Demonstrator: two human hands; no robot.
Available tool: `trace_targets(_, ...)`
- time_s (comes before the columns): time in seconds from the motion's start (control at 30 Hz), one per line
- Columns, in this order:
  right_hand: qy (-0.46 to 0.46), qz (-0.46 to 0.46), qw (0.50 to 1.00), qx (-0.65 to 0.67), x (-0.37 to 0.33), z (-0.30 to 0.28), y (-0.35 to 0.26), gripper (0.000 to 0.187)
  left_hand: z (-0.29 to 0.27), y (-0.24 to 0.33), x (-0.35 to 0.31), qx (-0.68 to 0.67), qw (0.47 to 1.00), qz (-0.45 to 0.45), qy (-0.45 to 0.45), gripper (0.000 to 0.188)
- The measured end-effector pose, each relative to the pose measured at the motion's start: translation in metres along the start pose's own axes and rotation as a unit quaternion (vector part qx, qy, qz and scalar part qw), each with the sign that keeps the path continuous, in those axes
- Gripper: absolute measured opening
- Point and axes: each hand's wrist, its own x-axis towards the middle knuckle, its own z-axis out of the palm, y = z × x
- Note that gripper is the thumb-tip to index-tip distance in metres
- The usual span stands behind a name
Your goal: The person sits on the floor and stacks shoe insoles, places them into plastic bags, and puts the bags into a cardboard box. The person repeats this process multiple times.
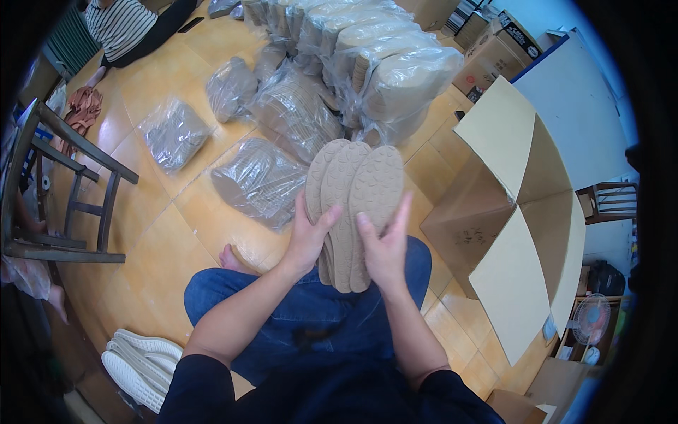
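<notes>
Between my two hands is a fanned stack of beige shoe insoles (344, 191), held upright above my lap, their faces covered in a raised pattern. My left hand (308, 230) grips the stack's left edge, thumb across the front. On the right edge, my right hand (385, 247) presses its thumb on the front insole, with fingers behind. The fingers behind the stack are mostly hidden. Just beyond the insoles lies a clear plastic bag of insoles (258, 180) on the floor.
A large open cardboard box (459, 219) stands at my right, flaps spread. Bagged insole bundles (381, 71) are piled ahead. White shoe soles (138, 364) lie at lower left, near a dark wooden stool (88, 208). Another person (120, 28) sits at far left.
</notes>
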Motion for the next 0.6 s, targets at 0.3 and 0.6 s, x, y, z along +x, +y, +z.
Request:
trace_targets(0.3, 0.054, 0.140, 0.986, 0.075, 0.022, -0.038, 0.005, 0.036, -0.003, 0.000, 0.005, -0.036, 0.997, -0.075, 0.007, 0.064)
trace_targets(0.6, -0.009, 0.263, 0.955, 0.134, 0.021, -0.053, -0.009, 0.038, -0.007, 0.006, 0.008, -0.125, 0.985, -0.108, -0.049, 0.063)
